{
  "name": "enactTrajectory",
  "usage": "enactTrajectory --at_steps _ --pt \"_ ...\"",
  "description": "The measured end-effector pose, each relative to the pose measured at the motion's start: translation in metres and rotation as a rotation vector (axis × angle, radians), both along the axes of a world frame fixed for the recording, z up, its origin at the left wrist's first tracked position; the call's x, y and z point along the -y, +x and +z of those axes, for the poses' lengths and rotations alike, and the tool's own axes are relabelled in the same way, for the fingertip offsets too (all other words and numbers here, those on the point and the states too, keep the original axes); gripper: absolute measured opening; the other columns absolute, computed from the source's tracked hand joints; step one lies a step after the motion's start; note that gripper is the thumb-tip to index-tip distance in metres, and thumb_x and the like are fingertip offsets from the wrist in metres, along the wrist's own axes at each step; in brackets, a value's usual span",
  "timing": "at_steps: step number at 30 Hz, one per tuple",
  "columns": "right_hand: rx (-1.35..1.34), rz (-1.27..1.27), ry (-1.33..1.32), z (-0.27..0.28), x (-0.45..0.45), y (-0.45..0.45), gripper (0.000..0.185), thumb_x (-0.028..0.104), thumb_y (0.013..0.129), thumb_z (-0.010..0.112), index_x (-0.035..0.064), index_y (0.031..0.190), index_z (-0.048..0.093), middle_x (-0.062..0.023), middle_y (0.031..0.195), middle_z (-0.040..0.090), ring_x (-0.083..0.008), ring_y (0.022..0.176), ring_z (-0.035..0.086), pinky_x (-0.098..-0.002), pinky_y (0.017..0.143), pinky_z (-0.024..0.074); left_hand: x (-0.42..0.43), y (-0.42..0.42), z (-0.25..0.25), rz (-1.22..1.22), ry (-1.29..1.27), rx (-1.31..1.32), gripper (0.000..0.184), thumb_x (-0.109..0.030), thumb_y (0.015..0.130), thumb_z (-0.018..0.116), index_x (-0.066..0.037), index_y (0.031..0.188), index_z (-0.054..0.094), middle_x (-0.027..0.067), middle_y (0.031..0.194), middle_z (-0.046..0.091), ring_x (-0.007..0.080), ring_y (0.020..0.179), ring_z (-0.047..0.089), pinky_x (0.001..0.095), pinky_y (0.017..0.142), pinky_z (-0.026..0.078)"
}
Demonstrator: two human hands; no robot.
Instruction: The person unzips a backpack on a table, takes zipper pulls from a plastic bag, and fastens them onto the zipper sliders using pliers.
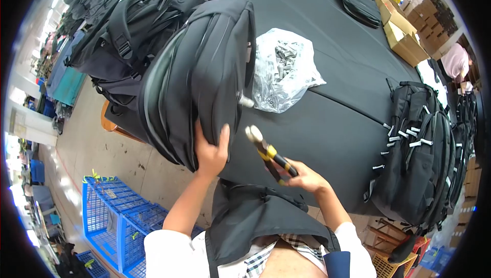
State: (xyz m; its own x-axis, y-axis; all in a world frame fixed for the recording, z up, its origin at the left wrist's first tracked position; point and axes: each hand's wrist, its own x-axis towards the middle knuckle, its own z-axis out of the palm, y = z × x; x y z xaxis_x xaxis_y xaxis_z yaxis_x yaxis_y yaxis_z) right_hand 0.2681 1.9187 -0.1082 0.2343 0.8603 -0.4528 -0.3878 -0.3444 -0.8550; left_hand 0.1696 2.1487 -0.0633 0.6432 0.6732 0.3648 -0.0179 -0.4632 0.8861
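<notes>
My left hand (211, 156) grips the lower end of a black backpack (217, 58), its thumb on the near panel and its fingers tucked into a fold. The backpack leans at the table's left side, and a small pale piece (246, 102) shows at its right edge. Just right of it, my right hand (308, 178) is closed around the handles of black-and-yellow pliers (271, 154). The pliers' whitish jaws point up and left, apart from the backpack. Beyond them lies a clear plastic bag (279, 91) holding many small grey-white pieces.
More black backpacks (128, 37) are piled at the left. Several others (414, 160) with white tags stand at the right edge of the black table (327, 140). Cardboard boxes (404, 37) are at the far right. Blue crates (120, 227) sit on the floor, lower left.
</notes>
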Motion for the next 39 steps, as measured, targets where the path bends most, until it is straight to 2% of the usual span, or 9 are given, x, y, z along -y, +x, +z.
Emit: enactTrajectory --at_steps 6,9,14,16,21,24,26,30,39 --pt "0.900 -0.082 -0.457 -0.042 0.074 -0.006 0.076 -0.015 0.058 0.048 0.0066 0.131 0.039 -0.0174 0.106 0.046 -0.0334 0.103 0.045 -0.0360 0.091 0.0390 0.033 -0.071 -0.005 -0.168 -0.168 -0.096 0.087 -0.031 0.079 0.067 0.007 0.136 0.014 0.0197 0.132 0.035 0.0248 0.120 0.039 0.0307 0.101 0.028" --pt "1.247 -0.239 -0.637 -0.078 0.089 -0.004 0.077 -0.016 0.059 0.051 0.0052 0.131 0.036 -0.0161 0.111 0.043 -0.0340 0.102 0.044 -0.0384 0.086 0.0418 0.031 -0.069 0.037 -0.159 -0.506 0.038 0.076 -0.039 0.086 0.056 0.006 0.135 0.019 0.0160 0.130 0.037 0.0198 0.116 0.041 0.0294 0.098 0.031" --pt "1.379 -0.369 -0.667 -0.093 0.078 -0.004 0.072 0.005 0.064 0.068 0.0053 0.130 0.038 -0.0158 0.113 0.042 -0.0321 0.104 0.042 -0.0399 0.088 0.0370 0.007 -0.067 0.050 -0.086 -0.781 0.113 0.041 -0.017 0.091 0.050 0.005 0.125 0.039 0.0091 0.115 0.051 0.0137 0.103 0.049 0.0271 0.094 0.035" --pt "1.401 -0.350 -0.669 -0.099 0.077 0.000 0.073 0.019 0.066 0.072 0.0060 0.130 0.038 -0.0153 0.118 0.040 -0.0318 0.108 0.039 -0.0419 0.089 0.0346 0.003 -0.068 0.054 -0.042 -0.674 0.099 0.043 -0.009 0.089 0.048 0.004 0.128 0.036 0.0107 0.125 0.045 0.0166 0.113 0.044 0.0282 0.098 0.031" --pt "1.544 -0.474 -0.276 -0.072 0.038 0.043 0.052 0.011 0.071 0.067 0.0055 0.119 0.048 -0.0143 0.105 0.051 -0.0312 0.097 0.049 -0.0382 0.082 0.0418 -0.001 -0.077 0.074 -0.036 0.346 -0.282 0.052 0.005 0.083 0.041 0.005 0.134 0.030 0.0218 0.138 0.031 0.0333 0.128 0.031 0.0369 0.105 0.023" --pt "1.550 -0.409 -0.101 -0.046 -0.011 0.081 0.032 0.007 0.076 0.062 0.0057 0.106 0.053 -0.0112 0.097 0.054 -0.0279 0.092 0.052 -0.0350 0.073 0.0462 -0.020 -0.069 0.097 -0.170 0.744 -0.399 0.045 -0.001 0.082 0.052 0.006 0.125 0.042 0.0211 0.130 0.044 0.0379 0.122 0.039 0.0451 0.105 0.025" --pt "1.602 -0.399 -0.013 -0.038 -0.046 0.112 0.021 0.006 0.077 0.060 0.0052 0.098 0.056 -0.0114 0.092 0.056 -0.0300 0.086 0.055 -0.0366 0.072 0.0459 -0.035 -0.055 0.116 -0.189 1.103 -0.602 0.049 -0.028 0.086 0.052 0.001 0.125 0.045 0.0172 0.131 0.043 0.0351 0.128 0.033 0.0535 0.105 0.015" --pt "1.613 -0.360 -0.033 -0.058 -0.109 0.194 0.013 0.010 0.081 0.054 0.0044 0.092 0.054 -0.0152 0.083 0.057 -0.0358 0.077 0.057 -0.0424 0.065 0.0462 -0.058 -0.036 0.105 -0.381 0.873 -0.585 0.062 -0.050 0.083 0.049 -0.008 0.128 0.044 0.0169 0.140 0.031 0.0361 0.131 0.024 0.0533 0.105 0.013" --pt "1.437 -0.480 -0.556 -0.108 -0.191 0.240 0.032 0.028 0.076 0.064 0.0075 0.097 0.051 -0.0156 0.098 0.055 -0.0347 0.088 0.058 -0.0461 0.073 0.0469 -0.063 -0.045 0.091 -0.370 0.785 -0.577 0.061 -0.058 0.080 0.049 -0.012 0.121 0.050 0.0198 0.136 0.037 0.0376 0.129 0.028 0.0551 0.104 0.013"
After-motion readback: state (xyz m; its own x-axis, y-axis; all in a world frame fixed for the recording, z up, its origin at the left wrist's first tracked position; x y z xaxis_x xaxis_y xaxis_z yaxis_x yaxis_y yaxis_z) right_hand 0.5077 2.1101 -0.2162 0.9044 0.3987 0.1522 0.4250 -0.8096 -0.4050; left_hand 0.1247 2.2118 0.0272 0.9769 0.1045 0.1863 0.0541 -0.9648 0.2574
